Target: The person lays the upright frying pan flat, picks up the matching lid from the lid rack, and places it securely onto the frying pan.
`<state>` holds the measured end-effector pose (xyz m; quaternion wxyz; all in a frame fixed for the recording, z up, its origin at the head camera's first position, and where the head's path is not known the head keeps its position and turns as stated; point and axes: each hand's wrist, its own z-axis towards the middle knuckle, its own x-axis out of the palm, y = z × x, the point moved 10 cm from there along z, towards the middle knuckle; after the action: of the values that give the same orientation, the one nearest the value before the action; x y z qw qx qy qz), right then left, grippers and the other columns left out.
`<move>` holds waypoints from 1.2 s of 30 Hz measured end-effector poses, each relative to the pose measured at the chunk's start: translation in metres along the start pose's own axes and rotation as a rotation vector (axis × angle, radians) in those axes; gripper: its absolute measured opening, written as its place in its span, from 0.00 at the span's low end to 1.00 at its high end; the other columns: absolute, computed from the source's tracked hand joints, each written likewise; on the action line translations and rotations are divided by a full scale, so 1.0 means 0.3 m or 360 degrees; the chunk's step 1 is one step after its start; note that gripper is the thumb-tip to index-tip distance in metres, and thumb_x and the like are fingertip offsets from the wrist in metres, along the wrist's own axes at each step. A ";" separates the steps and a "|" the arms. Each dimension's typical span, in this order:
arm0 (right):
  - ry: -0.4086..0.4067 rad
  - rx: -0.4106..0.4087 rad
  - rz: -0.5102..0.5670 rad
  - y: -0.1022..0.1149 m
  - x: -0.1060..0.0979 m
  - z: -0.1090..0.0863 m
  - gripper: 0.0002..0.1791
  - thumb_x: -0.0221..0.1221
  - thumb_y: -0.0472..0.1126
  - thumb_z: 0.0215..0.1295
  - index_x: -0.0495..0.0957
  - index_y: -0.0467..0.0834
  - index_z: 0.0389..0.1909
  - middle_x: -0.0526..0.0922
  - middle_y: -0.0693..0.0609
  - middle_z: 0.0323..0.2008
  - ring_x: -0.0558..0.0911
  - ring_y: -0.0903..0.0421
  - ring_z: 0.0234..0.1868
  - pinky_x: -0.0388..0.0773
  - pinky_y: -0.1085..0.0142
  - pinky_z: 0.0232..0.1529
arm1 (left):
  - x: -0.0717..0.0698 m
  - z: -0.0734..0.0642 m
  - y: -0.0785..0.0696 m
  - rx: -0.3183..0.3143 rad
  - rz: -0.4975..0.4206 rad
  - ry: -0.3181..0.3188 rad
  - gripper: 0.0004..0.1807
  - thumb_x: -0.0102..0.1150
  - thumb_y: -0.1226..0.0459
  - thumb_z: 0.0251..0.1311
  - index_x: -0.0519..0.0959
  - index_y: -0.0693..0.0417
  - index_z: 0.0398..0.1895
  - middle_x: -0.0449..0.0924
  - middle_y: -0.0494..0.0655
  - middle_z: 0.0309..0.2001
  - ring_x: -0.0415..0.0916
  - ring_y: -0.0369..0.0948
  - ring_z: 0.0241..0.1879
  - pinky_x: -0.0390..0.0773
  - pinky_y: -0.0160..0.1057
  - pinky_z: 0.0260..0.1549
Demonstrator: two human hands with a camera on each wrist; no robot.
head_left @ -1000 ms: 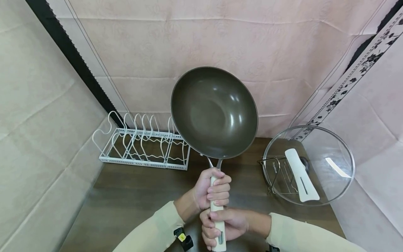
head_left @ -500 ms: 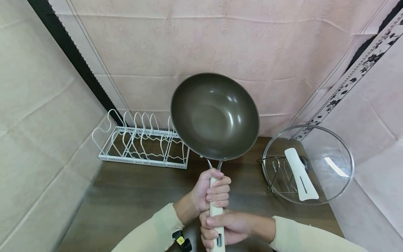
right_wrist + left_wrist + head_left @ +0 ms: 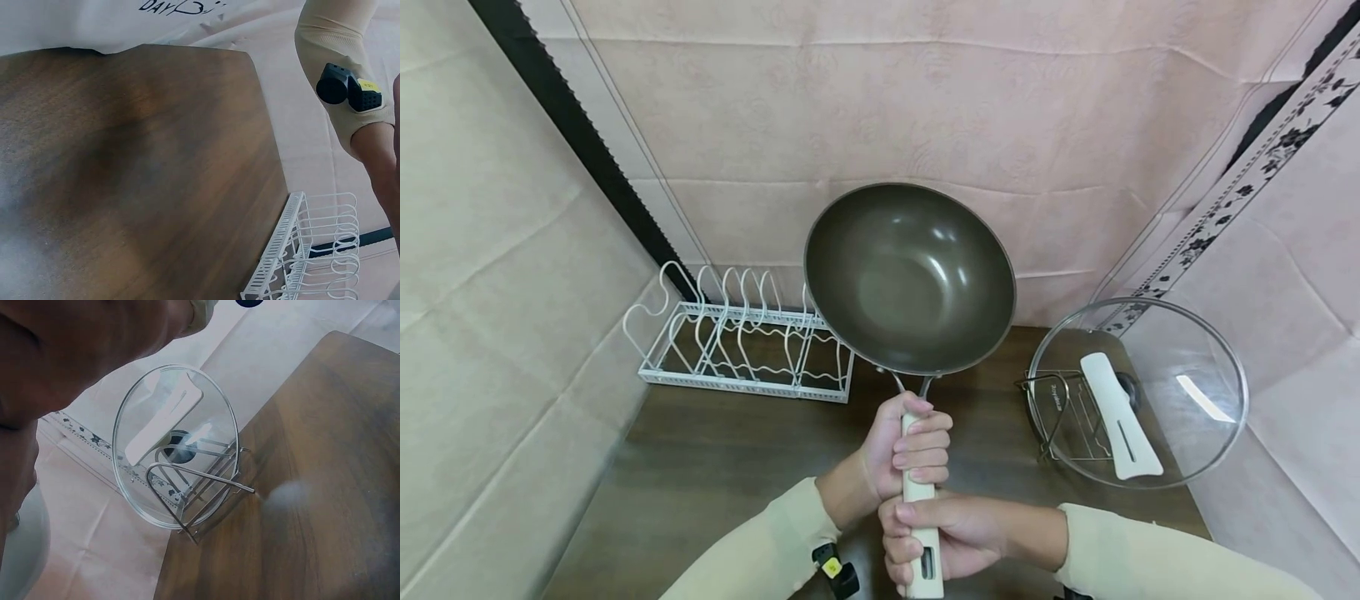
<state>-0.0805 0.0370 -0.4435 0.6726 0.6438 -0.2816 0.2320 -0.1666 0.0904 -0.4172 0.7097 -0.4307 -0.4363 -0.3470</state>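
A deep dark grey-brown frying pan (image 3: 910, 279) is held up in the middle of the head view, its inside facing the camera. Its cream handle (image 3: 919, 492) points down toward the person. The left hand (image 3: 910, 446) grips the upper part of that handle, fingers wrapped round it. Just below, the right hand (image 3: 936, 537) holds the lower end, thumb across the front. In the left wrist view the left hand (image 3: 81, 356) shows large and dark, with a pale sliver of the pan (image 3: 31, 550) at the lower left. The pan's underside is hidden in the head view.
A white wire dish rack (image 3: 745, 342) stands back left on the wooden table (image 3: 737, 467), partly behind the pan's rim. At right a glass lid (image 3: 1195, 367) leans in a metal wire stand (image 3: 1060, 408), with a white slotted turner (image 3: 1120, 417). Cloth walls (image 3: 925, 100) enclose the table.
The pan's rim has come down somewhat in the head view and its bowl looks slightly more foreshortened. Both hands keep their hold on the handle. The right forearm has shifted a little to the right.
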 end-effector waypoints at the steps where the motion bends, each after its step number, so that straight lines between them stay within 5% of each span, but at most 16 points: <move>1: -0.0008 0.0013 0.0006 0.000 0.002 -0.001 0.12 0.45 0.60 0.80 0.66 0.60 0.39 0.70 0.66 0.31 0.75 0.66 0.41 0.73 0.69 0.56 | 0.002 0.000 -0.001 0.0005 -0.0005 0.0004 0.22 0.47 0.53 0.64 0.55 0.47 0.15 0.56 0.35 0.07 0.66 0.30 0.08 0.66 0.28 0.14; 15: -0.0067 0.0040 0.0068 0.019 0.025 -0.014 0.13 0.46 0.61 0.80 0.67 0.59 0.40 0.72 0.66 0.32 0.76 0.67 0.43 0.73 0.69 0.57 | 0.054 0.005 -0.004 0.0055 -0.0137 0.0078 0.20 0.47 0.54 0.64 0.54 0.45 0.17 0.50 0.35 0.08 0.55 0.31 0.08 0.55 0.27 0.15; 36: -0.0151 -0.0025 0.0169 0.038 0.065 -0.021 0.10 0.46 0.59 0.81 0.70 0.59 0.44 0.73 0.66 0.36 0.75 0.66 0.45 0.71 0.71 0.54 | 0.105 0.016 0.017 0.0028 -0.0356 0.0188 0.20 0.47 0.54 0.64 0.54 0.44 0.18 0.51 0.34 0.09 0.54 0.31 0.09 0.55 0.27 0.16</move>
<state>-0.0733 0.0429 -0.4219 0.6502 0.6329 -0.3488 0.2344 -0.1520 0.0932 -0.3886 0.6948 -0.3519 -0.4421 -0.4450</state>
